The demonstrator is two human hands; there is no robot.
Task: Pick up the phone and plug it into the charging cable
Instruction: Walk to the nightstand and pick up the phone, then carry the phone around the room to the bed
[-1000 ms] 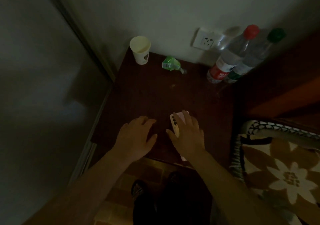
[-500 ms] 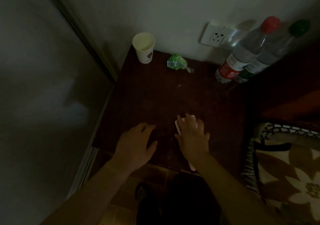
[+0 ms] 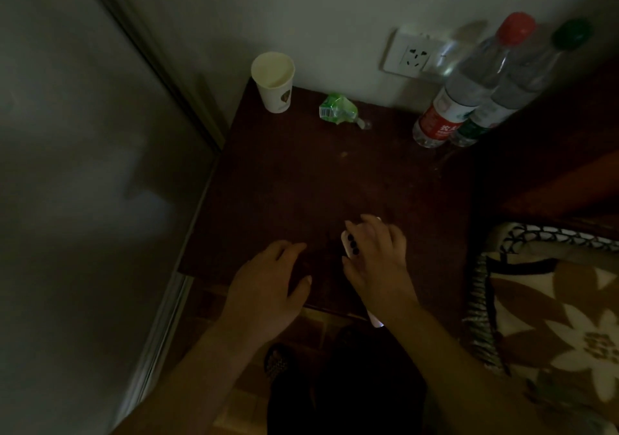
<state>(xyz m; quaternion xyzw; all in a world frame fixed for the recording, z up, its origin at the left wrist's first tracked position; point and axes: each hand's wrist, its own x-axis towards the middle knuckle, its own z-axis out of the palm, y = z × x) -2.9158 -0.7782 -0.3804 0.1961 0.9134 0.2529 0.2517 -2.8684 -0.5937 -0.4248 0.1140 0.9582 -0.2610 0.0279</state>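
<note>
A pale pink phone (image 3: 350, 244) with dark camera lenses lies face down near the front edge of the dark wooden nightstand (image 3: 301, 180). My right hand (image 3: 375, 260) covers most of it, fingers curled over its far end; its near end sticks out below my wrist past the table edge. My left hand (image 3: 268, 284) rests flat on the nightstand just left of the phone, fingers apart, holding nothing. A white wall socket (image 3: 413, 54) sits above the table's back edge. No charging cable shows in the dim light.
A paper cup (image 3: 274, 81) stands at the back left, a crumpled green wrapper (image 3: 336, 109) behind centre. Two water bottles, red-capped (image 3: 465, 89) and green-capped (image 3: 522, 82), lean at the back right. A flowered blanket (image 3: 552, 317) lies right; a wall panel (image 3: 83, 166) left.
My right hand has stayed over the phone and its fingers have closed further around it. My left hand has barely moved. The camera view shifted slightly.
</note>
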